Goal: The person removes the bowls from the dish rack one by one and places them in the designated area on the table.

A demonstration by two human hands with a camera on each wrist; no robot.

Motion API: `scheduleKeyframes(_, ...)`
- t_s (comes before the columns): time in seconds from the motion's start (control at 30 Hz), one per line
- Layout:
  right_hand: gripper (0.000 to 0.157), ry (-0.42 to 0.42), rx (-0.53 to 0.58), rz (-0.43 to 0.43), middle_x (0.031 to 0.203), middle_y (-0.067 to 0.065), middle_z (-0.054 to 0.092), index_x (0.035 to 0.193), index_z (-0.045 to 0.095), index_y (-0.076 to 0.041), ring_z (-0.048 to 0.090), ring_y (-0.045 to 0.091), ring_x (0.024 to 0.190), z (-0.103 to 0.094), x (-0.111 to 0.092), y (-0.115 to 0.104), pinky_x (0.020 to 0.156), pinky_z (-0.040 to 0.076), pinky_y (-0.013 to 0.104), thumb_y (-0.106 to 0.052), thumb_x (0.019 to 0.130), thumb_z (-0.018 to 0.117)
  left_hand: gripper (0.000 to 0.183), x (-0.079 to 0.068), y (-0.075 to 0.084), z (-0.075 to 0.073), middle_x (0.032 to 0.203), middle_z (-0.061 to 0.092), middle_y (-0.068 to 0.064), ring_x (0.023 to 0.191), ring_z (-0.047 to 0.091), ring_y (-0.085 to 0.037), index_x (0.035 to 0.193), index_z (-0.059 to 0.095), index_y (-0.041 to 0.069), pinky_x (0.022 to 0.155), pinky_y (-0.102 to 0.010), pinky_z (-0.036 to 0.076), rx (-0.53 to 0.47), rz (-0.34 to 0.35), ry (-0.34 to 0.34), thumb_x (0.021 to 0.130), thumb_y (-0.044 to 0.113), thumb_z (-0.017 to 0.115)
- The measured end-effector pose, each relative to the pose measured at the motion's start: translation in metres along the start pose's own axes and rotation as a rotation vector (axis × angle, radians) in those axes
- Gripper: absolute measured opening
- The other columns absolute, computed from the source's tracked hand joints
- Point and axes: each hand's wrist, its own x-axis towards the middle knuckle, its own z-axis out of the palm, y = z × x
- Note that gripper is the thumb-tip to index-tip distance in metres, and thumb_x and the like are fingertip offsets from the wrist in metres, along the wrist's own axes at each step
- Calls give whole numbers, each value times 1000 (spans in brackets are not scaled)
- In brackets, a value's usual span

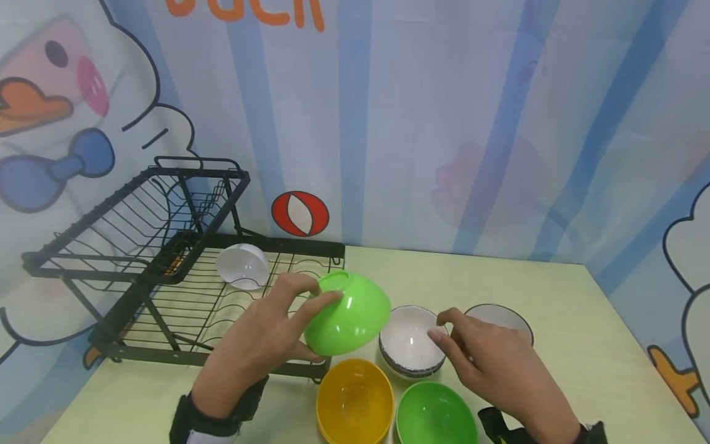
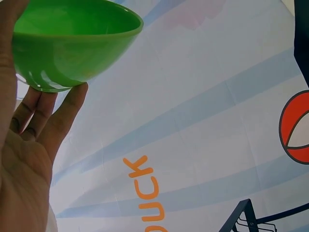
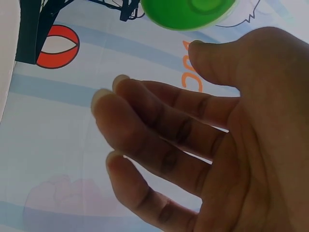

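My left hand [image 1: 266, 327] grips a light green bowl [image 1: 355, 314], tilted on its side with its base toward the upper left. In the left wrist view the fingers press the underside of this bowl [image 2: 77, 58] and the thumb side lies along its rim. My right hand [image 1: 493, 357] hovers over the right part of the table, fingers loosely bent with nothing between them. Close to its fingertips stands a white bowl [image 1: 412, 339] with a dark patterned outside. Below the held bowl sit a yellow bowl [image 1: 355, 401] and another green bowl [image 1: 436, 416], both upright.
At the left a black two-tier dish rack [image 1: 188, 354] stands against the patterned backdrop [image 1: 399, 123]. A small white bowl [image 1: 243, 266] leans on its lower wire shelf. Another white, dark-rimmed bowl [image 1: 501, 316] is partly hidden behind my right hand, on the pale table [image 1: 599, 370].
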Motion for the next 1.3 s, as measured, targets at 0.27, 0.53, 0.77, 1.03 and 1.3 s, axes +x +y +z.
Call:
scheduleKeyframes(0.27,26,13,12,-6,69,-20,52,112,56,-21,44,-8,54,1,0,0,42,38,20,-40,96,49,86,0,1,0,113,42,-14,98,48,-29,125,46,13,74,-38,58,-8,-18,-25,52,23,91)
scheduleKeyframes(0.53,27,12,38,-7,78,-16,63,114,55,-21,52,-7,60,2,1,0,47,45,21,-41,96,49,88,1,4,0,114,41,-13,95,49,-28,126,43,15,71,-38,58,-24,-35,-52,52,24,90)
scheduleKeyframes(0.77,29,25,29,-26,77,-15,63,116,54,-19,53,-6,60,2,2,1,48,47,22,-39,96,49,86,2,8,2,114,41,-12,94,50,-26,126,45,16,72,-36,58,-37,-1,-49,53,29,89)
scheduleKeyframes(1.03,29,48,9,-46,77,-16,62,116,53,-19,51,-7,59,4,2,2,47,45,21,-39,96,50,84,4,10,5,115,39,-12,99,49,-27,127,45,14,75,-36,58,-56,43,-45,55,27,89)
scheduleKeyframes(1.3,31,32,25,-35,77,-16,62,117,54,-19,50,-7,58,5,2,2,47,45,21,-41,96,49,86,5,12,6,114,41,-12,99,49,-26,127,43,15,74,-35,58,-51,56,-34,55,28,88)
